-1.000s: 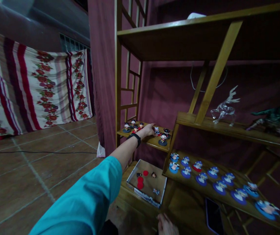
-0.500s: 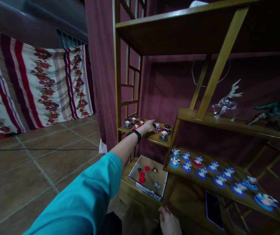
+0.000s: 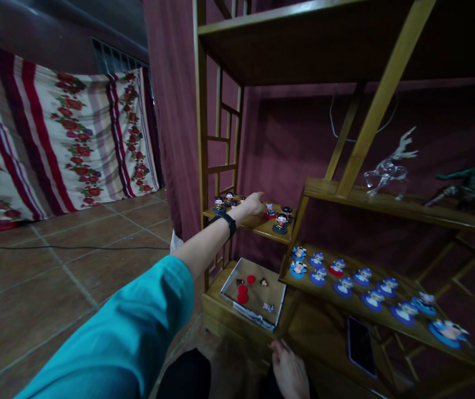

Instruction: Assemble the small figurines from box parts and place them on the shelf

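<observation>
My left hand (image 3: pixel 254 204), in a teal sleeve and black wristband, reaches over the small upper shelf (image 3: pixel 258 224). Its fingers are mostly hidden behind the hand, so their grip cannot be made out. Just right of it stands a small white-and-grey figurine on a red base (image 3: pixel 270 211). Beyond that are two black-haired figurines, one in front (image 3: pixel 280 223) on a dark base. Several similar figurines (image 3: pixel 219 203) stand left of the hand, partly covered by the wrist. Low in the view, my right hand (image 3: pixel 290 370) rests by my knee, fingers loosely apart and holding nothing.
A shallow cardboard box (image 3: pixel 243 316) holds red discs and small figure pieces. Several figurines on blue and purple bases (image 3: pixel 344 286) line the lower right shelf. A phone (image 3: pixel 361 346) lies below them. A clear deer ornament (image 3: pixel 389 172) stands higher up, beside a dark green ornament (image 3: pixel 470 188).
My left hand has drawn slightly up and left, leaving a gap to the red-based figurine, which stays on the shelf. The right hand remains by my knee. The view has shifted a little.
</observation>
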Tool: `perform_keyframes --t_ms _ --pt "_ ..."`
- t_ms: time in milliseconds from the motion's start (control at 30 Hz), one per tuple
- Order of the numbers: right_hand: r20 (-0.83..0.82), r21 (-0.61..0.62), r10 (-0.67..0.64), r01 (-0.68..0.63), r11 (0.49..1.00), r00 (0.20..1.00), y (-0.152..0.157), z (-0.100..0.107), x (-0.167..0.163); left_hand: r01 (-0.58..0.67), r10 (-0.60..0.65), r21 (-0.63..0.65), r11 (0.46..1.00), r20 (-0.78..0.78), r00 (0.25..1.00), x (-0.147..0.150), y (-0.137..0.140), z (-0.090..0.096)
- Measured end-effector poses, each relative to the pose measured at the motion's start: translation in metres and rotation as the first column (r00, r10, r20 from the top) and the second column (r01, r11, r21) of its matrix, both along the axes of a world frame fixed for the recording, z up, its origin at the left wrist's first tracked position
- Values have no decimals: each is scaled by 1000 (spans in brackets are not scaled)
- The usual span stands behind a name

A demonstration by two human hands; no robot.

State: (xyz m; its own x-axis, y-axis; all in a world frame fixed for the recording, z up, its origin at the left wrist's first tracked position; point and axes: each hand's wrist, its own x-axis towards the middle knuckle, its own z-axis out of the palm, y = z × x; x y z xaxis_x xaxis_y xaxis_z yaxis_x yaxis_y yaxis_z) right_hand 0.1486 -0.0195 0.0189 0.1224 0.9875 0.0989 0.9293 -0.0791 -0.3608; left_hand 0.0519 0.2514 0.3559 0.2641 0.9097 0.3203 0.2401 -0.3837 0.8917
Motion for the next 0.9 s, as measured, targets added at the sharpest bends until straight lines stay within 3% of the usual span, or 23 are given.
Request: perform_keyframes --t_ms 100,200,267,333,433,533,633,700,800,900 --pt "-4 -15 -3 3 1000 1000 0 0 1 14 -12 54 998 -30 999 -8 -14 9" --pt "8 0 -4 4 1000 1000 -1 -3 2 48 -58 145 988 67 996 -22 -42 11" --pt "18 9 1 -2 1000 1000 -1 -5 2 78 -110 170 982 186 976 -35 -67 3" --pt "25 9 4 -5 1000 1000 -1 -6 3 108 -145 155 982 255 956 -49 -92 -16" --pt "30 -1 -1 1 1000 1000 -1 -5 2 116 -113 9 993 308 945 -71 -125 -70" --pt "19 7 -12 11 1000 1000 -4 -2 1 48 24 -216 975 316 948 -91 -148 -146" --pt "-5 19 -9 9 1000 1000 -6 2 -1 -60 221 -446 893 319 922 -105 -163 -220" --pt "-16 19 -1 1 1000 1000 -8 4 -4 -118 325 -542 832 305 895 -111 -168 -257" --pt "-21 18 14 -14 1000 1000 -8 8 -10 -170 424 -619 766 289 858 -114 -167 -290" --pt "-28 5 28 -28 1000 999 -7 9 -17 -201 469 -650 733 268 842 -115 -158 -305"
